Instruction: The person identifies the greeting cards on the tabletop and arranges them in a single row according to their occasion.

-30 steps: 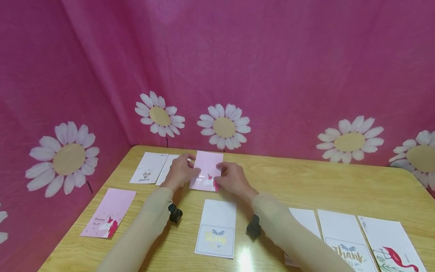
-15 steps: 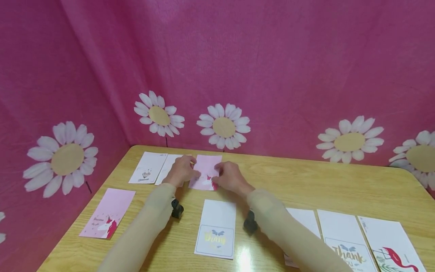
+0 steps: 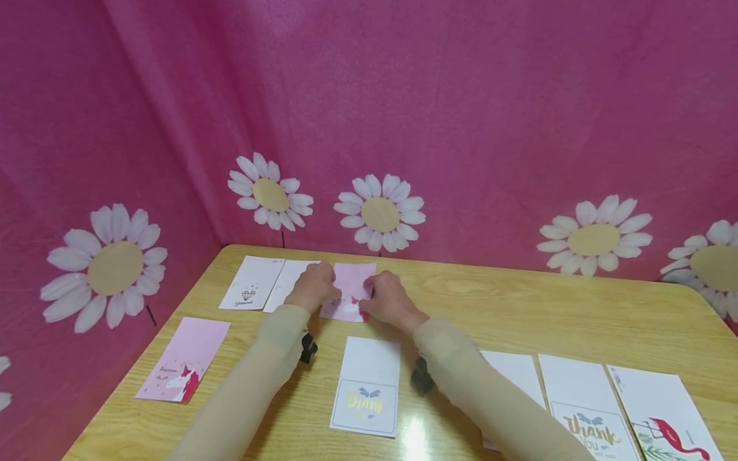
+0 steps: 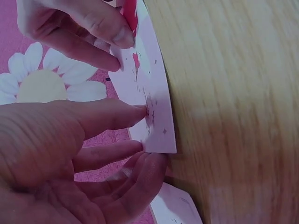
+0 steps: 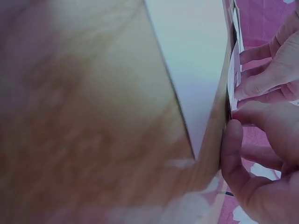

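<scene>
A pink unicorn card [image 3: 352, 278] lies at the back of the table, between both hands. My left hand [image 3: 313, 288] holds its left edge; in the left wrist view the thumb rests on the printed face [image 4: 161, 123] and the other fingers are at the side edge. On the opposite edge, my right hand [image 3: 392, 301] pinches the card with thumb and forefinger, near the red mane. A white card [image 3: 286, 280] sits just left, partly covered by the left hand. Beyond it is a white card with a diamond print [image 3: 254, 282].
Another pink unicorn card [image 3: 187, 358] lies at the left. A white card with gold lettering [image 3: 369, 365] is between the forearms. To the right are a Thank You card [image 3: 576, 378], a flamingo card [image 3: 651, 390] and a card [image 3: 513, 368] partly under the right sleeve. A pink daisy-print curtain [image 3: 461, 128] stands behind.
The pink card has come down from a slightly raised, tilted position to lie flat beside the white card. Both hands have kept their hold, the left wrist shifting slightly right.
</scene>
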`<state>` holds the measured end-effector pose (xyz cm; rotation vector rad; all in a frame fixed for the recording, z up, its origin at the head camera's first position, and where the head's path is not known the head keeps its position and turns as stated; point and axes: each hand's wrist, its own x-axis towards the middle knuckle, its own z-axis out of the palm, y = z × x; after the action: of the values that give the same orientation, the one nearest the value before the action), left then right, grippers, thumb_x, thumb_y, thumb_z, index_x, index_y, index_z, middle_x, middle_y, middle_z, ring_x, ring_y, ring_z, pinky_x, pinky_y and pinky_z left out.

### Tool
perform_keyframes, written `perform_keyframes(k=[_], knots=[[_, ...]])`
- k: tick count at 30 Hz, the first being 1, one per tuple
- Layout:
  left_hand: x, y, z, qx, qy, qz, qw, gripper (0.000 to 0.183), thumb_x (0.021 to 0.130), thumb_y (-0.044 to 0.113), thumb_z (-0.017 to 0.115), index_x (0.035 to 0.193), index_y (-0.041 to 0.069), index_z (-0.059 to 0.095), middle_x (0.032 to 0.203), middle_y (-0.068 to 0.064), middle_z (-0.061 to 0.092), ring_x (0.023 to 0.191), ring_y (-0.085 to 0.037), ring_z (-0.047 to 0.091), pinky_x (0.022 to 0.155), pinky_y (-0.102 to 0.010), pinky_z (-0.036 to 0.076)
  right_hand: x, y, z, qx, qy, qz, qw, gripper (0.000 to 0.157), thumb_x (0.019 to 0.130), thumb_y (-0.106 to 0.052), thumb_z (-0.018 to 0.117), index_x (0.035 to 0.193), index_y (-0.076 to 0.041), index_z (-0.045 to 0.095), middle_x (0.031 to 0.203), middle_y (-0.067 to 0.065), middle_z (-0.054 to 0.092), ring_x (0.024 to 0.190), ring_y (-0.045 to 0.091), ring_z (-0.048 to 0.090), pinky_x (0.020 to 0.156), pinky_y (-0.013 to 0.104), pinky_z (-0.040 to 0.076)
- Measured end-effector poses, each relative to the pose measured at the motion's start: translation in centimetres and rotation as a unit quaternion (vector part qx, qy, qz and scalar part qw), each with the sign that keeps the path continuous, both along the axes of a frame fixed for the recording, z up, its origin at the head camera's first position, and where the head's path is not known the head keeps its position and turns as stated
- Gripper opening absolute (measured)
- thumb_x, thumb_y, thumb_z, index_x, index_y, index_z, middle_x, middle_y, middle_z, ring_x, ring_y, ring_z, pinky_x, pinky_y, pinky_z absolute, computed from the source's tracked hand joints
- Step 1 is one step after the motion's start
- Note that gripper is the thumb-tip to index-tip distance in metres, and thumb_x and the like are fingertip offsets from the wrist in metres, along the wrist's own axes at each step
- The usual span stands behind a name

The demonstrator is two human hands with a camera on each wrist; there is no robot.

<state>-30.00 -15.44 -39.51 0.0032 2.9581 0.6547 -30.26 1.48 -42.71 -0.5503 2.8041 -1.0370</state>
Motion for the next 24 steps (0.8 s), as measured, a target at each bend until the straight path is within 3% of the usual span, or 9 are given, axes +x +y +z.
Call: perform_keyframes(k=[3,8,14,19,24], knots=[[0.1,0.0,0.1,-0.003,-0.002,-0.003,1.0000,0.025,0.085,0.011,0.074,0.103,-0.005,0.066,0.096,-0.016,0.067,0.081,-0.024,0.056,0.080,-0.041,0.055,0.1,0.0,0.1,0.019,0.007,-0.001,1.000,0.023,0.087,-0.011,0.077,0.104,0.005,0.074,0.088,0.010,0.058,0.093,0.023,0.049,0.084,0.034,0.045],[0.1,-0.1,0.1,-0.002,-0.005,-0.010,0.9999,0.026,0.086,0.011,0.074,0.106,-0.004,0.067,0.100,-0.016,0.069,0.084,-0.025,0.058,0.083,-0.042,0.056,-0.2,0.2,0.0,0.047,0.037,0.014,0.998,0.020,0.087,-0.014,0.078,0.095,0.003,0.075,0.091,0.010,0.057,0.089,0.022,0.049,0.081,0.034,0.046],[0.5,-0.9,0.3,0.027,-0.006,-0.015,0.9995,0.038,0.092,0.017,0.071,0.124,-0.003,0.065,0.120,-0.018,0.069,0.101,-0.029,0.062,0.095,-0.045,0.056,-0.6,0.7,-0.3,0.015,0.014,0.011,1.000,0.033,0.089,-0.022,0.079,0.114,0.001,0.072,0.097,0.010,0.063,0.090,0.022,0.055,0.084,0.035,0.051],[1.7,-3.1,0.9,0.074,0.036,-0.020,0.9964,0.038,0.095,0.019,0.069,0.127,0.000,0.065,0.114,-0.017,0.070,0.101,-0.028,0.064,0.088,-0.043,0.057,-0.6,1.4,-0.2,-0.029,-0.017,-0.013,0.999,0.037,0.092,-0.025,0.075,0.121,-0.002,0.069,0.103,0.011,0.068,0.093,0.023,0.059,0.086,0.037,0.054],[3.7,-6.7,2.2,0.073,0.051,-0.002,0.9960,0.040,0.095,0.024,0.069,0.128,0.002,0.065,0.113,-0.016,0.069,0.105,-0.031,0.063,0.087,-0.044,0.054,-0.2,1.9,-0.2,-0.064,-0.001,-0.031,0.997,0.034,0.093,-0.026,0.073,0.119,-0.003,0.069,0.105,0.011,0.070,0.093,0.023,0.060,0.086,0.037,0.055]])
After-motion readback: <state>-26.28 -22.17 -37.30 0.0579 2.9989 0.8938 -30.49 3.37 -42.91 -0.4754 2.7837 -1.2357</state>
